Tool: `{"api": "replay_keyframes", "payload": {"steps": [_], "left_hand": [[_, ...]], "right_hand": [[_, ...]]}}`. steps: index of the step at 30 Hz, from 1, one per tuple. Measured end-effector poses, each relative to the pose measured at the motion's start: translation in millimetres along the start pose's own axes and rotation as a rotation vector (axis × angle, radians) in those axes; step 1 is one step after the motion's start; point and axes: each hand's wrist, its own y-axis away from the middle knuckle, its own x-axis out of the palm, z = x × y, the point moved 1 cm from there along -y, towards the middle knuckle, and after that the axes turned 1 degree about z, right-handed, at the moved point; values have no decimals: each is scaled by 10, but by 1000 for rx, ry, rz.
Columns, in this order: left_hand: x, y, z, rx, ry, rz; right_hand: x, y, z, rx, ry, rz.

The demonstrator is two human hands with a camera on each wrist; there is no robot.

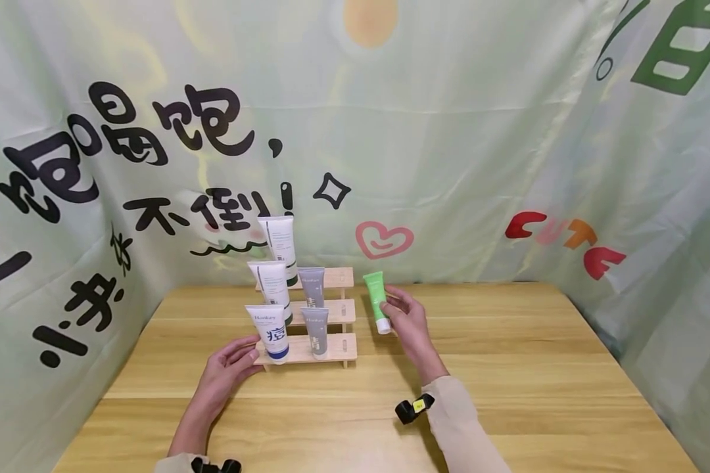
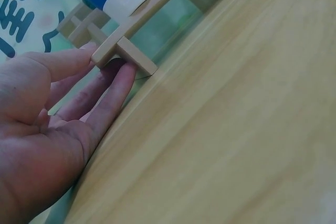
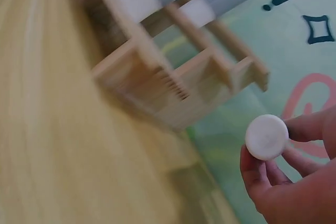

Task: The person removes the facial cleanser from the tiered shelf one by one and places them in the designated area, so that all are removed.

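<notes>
My right hand (image 1: 410, 322) holds a green squeeze tube (image 1: 375, 295) upright beside the rack, its white cap (image 3: 267, 137) pointing down. At the front left corner of a three-step wooden display rack (image 1: 337, 347), my left hand (image 1: 227, 368) grips the lowest shelf, thumb at its edge and fingers under it by the leg (image 2: 135, 56). On the bottom step stand a white tube with a blue band (image 1: 271, 332) and a grey tube (image 1: 316, 332). The middle step bears a white tube (image 1: 272, 286) and a grey tube (image 1: 313, 286); the top step bears another white tube (image 1: 281, 243).
The rack stands on a wood-grain table (image 1: 509, 368). Behind and at both sides hangs a pale green printed cloth (image 1: 449, 151) with black lettering and a pink heart. Black wrist camera straps (image 1: 414, 408) sit at both cuffs.
</notes>
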Motion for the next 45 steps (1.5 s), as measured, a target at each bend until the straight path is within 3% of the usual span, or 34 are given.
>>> {"api": "replay_keyframes", "payload": {"steps": [8, 14, 22, 26, 33, 38, 45], "left_hand": [[5, -5, -8, 13, 2, -3], [11, 2, 2, -1, -6, -11], [26, 5, -24, 3, -3, -11], [21, 19, -20, 3, -5, -19], [20, 25, -11, 9, -4, -13], [8, 26, -6, 7, -9, -17], [12, 29, -12, 29, 18, -2]], "right_hand": [[50, -77, -195, -102, 309, -73], [103, -78, -268, -173, 518, -55], [149, -54, -222, -192, 701, -32], [174, -32, -216, -192, 737, 9], [157, 5, -214, -183, 842, -68], [154, 11, -181, -137, 915, -30], [145, -15, -175, -134, 811, 3]]}}
